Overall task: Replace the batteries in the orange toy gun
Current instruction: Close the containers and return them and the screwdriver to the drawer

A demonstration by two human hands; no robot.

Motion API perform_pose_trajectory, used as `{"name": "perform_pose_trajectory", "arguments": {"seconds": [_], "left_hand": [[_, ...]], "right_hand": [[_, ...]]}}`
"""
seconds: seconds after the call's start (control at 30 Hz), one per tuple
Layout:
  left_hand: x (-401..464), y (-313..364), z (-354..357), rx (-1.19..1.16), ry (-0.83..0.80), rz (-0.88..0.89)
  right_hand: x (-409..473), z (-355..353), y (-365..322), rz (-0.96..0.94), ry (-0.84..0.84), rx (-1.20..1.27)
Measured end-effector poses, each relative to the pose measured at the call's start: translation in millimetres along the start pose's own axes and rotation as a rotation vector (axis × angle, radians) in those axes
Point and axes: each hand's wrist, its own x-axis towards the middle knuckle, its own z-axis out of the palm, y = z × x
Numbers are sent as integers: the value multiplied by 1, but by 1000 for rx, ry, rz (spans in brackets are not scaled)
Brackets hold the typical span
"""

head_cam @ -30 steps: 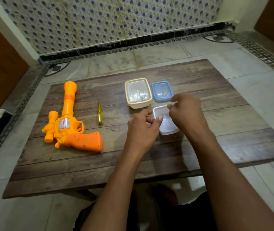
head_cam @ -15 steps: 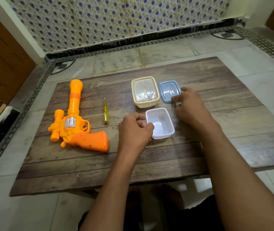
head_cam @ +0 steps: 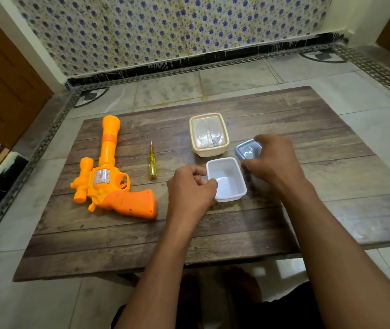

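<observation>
The orange toy gun (head_cam: 109,172) lies flat on the left of the low wooden table (head_cam: 141,233), barrel pointing away from me. A small yellow-handled screwdriver (head_cam: 152,162) lies to its right. My left hand (head_cam: 189,188) pinches the left rim of a small white open container (head_cam: 228,179) that looks empty. Just behind and right of it, my right hand (head_cam: 274,160) grips a blue lid (head_cam: 247,149) and holds it tilted. No batteries are visible.
A cream container with a clear lid (head_cam: 208,135) stands closed behind the white one. The table sits low on a tiled floor (head_cam: 236,79), with a patterned wall (head_cam: 165,27) behind and wooden doors at both sides. My legs show under the table's near edge.
The white container now stands uncovered on the table with my left hand on its rim. My right hand has moved right and back and taken hold of the blue lid.
</observation>
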Motion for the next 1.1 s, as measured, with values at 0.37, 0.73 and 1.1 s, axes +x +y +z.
{"name": "perform_pose_trajectory", "arguments": {"seconds": [0.37, 0.73, 1.1], "left_hand": [[2, 3, 5, -100, -17, -60], [4, 3, 6, -254, -51, -119], [9, -3, 8, -184, -32, -103]], "right_hand": [[-28, -20, -30, 105, -39, 212], [-26, -3, -29, 96, -86, 173], [-20, -7, -23, 138, -122, 215]]}}
